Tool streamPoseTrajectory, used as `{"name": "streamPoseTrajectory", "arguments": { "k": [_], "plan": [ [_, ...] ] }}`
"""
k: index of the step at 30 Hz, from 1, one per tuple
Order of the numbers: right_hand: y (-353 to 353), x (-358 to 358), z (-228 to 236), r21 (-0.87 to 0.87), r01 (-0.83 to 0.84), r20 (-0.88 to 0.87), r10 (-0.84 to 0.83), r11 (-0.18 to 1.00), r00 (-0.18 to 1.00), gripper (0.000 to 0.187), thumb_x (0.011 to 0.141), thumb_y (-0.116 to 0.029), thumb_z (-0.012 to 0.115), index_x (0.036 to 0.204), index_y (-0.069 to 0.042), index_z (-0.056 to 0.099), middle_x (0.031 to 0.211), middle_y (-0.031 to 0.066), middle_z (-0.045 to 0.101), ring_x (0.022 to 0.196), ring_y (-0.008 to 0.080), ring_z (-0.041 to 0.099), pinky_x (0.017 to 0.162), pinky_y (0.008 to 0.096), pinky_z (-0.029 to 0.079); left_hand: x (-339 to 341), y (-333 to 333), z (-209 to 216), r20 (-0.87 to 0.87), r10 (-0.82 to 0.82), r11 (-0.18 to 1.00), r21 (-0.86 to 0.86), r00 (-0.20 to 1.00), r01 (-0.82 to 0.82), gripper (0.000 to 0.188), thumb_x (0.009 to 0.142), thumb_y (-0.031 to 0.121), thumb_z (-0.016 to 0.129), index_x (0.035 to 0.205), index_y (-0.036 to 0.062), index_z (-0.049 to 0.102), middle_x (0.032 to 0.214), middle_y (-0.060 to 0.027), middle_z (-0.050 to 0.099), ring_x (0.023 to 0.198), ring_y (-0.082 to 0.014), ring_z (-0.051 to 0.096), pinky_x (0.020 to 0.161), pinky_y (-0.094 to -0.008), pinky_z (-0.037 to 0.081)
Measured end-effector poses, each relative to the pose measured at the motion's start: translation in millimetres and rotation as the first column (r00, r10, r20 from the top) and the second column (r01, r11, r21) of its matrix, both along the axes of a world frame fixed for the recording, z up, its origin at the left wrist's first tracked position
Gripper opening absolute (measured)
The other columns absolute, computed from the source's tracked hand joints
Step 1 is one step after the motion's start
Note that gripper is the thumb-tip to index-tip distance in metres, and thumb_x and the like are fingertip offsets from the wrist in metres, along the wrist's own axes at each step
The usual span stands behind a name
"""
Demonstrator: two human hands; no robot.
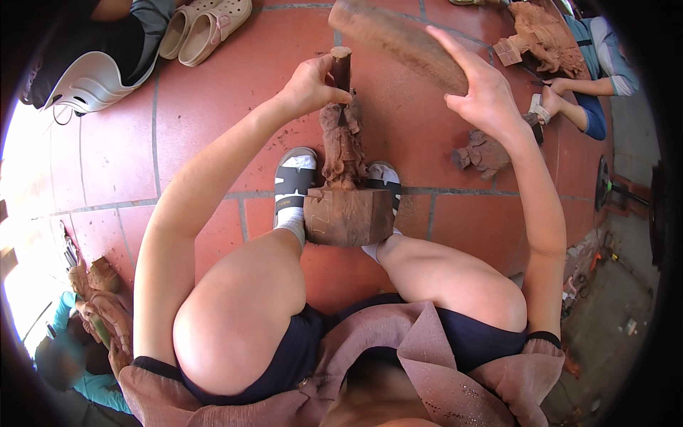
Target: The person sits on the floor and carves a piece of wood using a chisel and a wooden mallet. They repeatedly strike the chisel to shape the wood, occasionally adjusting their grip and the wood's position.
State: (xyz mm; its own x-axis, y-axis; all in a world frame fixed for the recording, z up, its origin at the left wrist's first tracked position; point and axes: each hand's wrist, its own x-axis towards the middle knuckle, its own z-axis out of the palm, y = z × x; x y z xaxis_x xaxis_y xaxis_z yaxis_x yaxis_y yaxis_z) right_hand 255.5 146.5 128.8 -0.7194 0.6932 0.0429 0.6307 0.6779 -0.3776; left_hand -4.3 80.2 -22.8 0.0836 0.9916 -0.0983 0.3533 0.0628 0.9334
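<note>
Between my feet lies a brown wood carving (343, 146) with a thick, angular block base (348, 218) toward me. My left hand (311, 89) is closed round the dark handle of a chisel (341, 70), which stands over the carving's far end. The chisel's blade is mostly hidden, so its contact with the wood is unclear. Raised to the right, my right hand (487, 99) grips a long wooden mallet (398, 44) between thumb and fingers. The mallet is slightly blurred and slants up to the left, its far end near the chisel's top but apart from it.
Wood chips lie on the red tiles (206, 142). A rough wood piece (484, 153) sits at the right. Beige clogs (206, 32) are at the far left. Other people work at the upper right and lower left, beside a large carving (544, 39) and a smaller carving (107, 306).
</note>
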Motion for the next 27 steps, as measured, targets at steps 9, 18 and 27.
{"name": "streamPoseTrajectory", "arguments": {
  "k": [9, 18, 27],
  "plan": [
    [-21, 16, 6, -0.13, 0.085, 0.021, -0.083, 0.988, 0.996, 0.088, 0.067, 0.006, 0.06, 0.144, -0.028, 0.035, 0.126, 0.0138, 0.056, 0.112, 0.0325, 0.057, 0.09, 0.0373, 0.049, -3, -9, 25, 0.236, 0.071, 0.997, 0.006, 0.969, -0.075, 0.037, 0.069, -0.002, 0.076, 0.1, 0.0019, 0.055, 0.086, -0.0059, 0.065, 0.076, -0.0152, 0.064, 0.072, -0.0295, 0.055],
    [-33, 19, 3, -0.214, 0.093, -0.079, -0.113, 0.972, 0.99, 0.085, 0.067, 0.005, 0.06, 0.144, -0.024, 0.036, 0.133, 0.012, 0.053, 0.117, 0.0317, 0.055, 0.094, 0.0364, 0.047, -13, 0, 13, 0.198, 0.072, 0.994, -0.101, 0.978, -0.052, 0.049, 0.067, 0.005, 0.079, 0.109, -0.0019, 0.055, 0.087, -0.0088, 0.066, 0.076, -0.0155, 0.065, 0.068, -0.0282, 0.056],
    [-22, 19, 4, -0.183, 0.098, -0.27, -0.146, 0.978, 0.952, 0.085, 0.067, 0.002, 0.066, 0.144, -0.018, 0.036, 0.137, 0.0103, 0.051, 0.124, 0.0246, 0.051, 0.101, 0.0341, 0.043, 5, 13, 13, 0.065, -0.009, 0.997, -0.073, 0.998, 0.014, 0.046, 0.064, 0.008, 0.078, 0.103, -0.0038, 0.058, 0.078, -0.0081, 0.065, 0.066, -0.0146, 0.064, 0.06, -0.0287, 0.053]
  ]
}}
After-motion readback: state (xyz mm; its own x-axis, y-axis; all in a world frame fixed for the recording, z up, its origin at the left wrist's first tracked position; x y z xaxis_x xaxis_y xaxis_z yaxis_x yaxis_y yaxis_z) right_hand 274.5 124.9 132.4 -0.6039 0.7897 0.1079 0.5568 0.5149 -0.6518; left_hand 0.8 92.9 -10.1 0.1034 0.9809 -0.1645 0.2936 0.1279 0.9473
